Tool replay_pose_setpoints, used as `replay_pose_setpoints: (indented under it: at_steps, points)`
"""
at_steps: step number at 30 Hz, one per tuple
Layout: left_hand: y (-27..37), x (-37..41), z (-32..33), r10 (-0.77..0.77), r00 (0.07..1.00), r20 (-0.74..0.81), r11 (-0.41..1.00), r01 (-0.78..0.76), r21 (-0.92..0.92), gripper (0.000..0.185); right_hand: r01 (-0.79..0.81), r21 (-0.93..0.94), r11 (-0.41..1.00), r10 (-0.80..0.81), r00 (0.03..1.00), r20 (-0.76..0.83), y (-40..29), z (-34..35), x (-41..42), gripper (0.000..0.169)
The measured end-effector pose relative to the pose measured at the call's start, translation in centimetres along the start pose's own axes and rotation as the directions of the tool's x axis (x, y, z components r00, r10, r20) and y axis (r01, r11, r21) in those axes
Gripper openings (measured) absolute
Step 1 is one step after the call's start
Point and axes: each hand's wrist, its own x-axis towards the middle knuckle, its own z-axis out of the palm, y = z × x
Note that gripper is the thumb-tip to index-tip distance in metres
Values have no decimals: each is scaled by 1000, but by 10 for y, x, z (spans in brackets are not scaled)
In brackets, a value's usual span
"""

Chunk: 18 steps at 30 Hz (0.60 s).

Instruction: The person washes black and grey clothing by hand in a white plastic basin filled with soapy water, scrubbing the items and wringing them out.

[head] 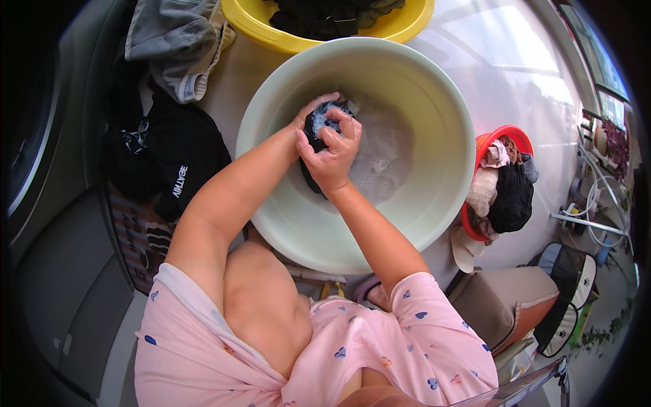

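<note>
A large pale green plastic basin (pixel 432 193) stands before me with cloudy, sudsy water (pixel 379 170) in its bottom. Inside it, both my hands grip a bunched dark wet cloth (pixel 317 122) streaked with white lather. My left hand (pixel 309 109) wraps around the cloth's far left side. Curled fingers of my right hand (pixel 333 152) press into it from the right, with the thumb towards the left wrist. Part of the cloth hangs below my hands to the water. What kind of garment it is cannot be made out.
A yellow tub (pixel 259 31) with dark clothes touches the basin's far side. Right of it stands a red basket (pixel 479 152) of small laundry. Black clothing (pixel 198 137) and grey trousers (pixel 173 46) lie left, near a front-loading machine (pixel 66 127). A brown padded stool (pixel 501 300) sits at lower right.
</note>
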Motion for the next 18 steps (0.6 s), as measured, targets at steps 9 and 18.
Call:
replay_pose_setpoints:
  at_steps: [9,18]
  points:
    - [-30,-12,62,653,551,-520,490,216,844,41,-597,-364,715,627,778,-44,133,-59,29,40]
    - [-36,-12,41,837,547,10,-134,187,973,27,-6,-795,607,514,765,387,131,-91,-48,78]
